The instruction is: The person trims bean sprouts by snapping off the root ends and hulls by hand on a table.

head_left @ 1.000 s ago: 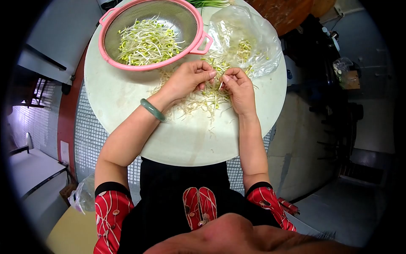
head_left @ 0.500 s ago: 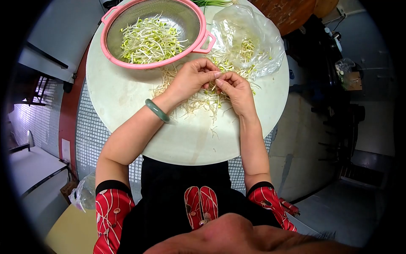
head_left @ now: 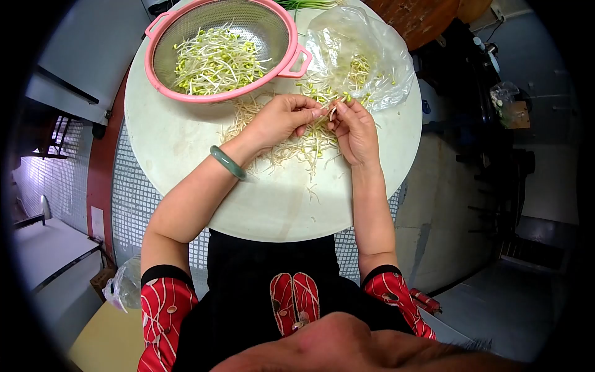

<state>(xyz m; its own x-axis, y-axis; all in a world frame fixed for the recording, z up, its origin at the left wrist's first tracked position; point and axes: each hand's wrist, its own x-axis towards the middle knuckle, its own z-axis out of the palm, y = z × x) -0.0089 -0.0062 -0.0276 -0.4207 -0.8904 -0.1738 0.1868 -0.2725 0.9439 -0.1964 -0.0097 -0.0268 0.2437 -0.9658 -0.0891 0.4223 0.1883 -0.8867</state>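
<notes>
My left hand [head_left: 282, 122], a green bangle [head_left: 227, 162] on its wrist, is closed in a pinch at a thin pale bean sprout end. Close beside it, my right hand [head_left: 357, 133] pinches a bean sprout [head_left: 347, 97] whose yellow-green head sticks up past the fingertips. The fingers partly hide the stems. Loose sprouts and thin roots [head_left: 291, 150] lie on the round pale table [head_left: 273, 214] under and around both hands. Beyond my left hand stands a pink-rimmed metal colander [head_left: 217, 98] holding a heap of bean sprouts [head_left: 217, 62].
A crumpled clear plastic bag [head_left: 393, 68] with more sprouts inside lies at the table's back right. Green stalks [head_left: 307, 4] rest at the far edge. To the lower left is a yellowish surface [head_left: 105, 338] with a plastic bag [head_left: 126, 285] beside it.
My fingertips have drawn slightly apart. My right hand has turned upward, and the yellow-green sprout head now shows above its fingers. The left hand has barely moved.
</notes>
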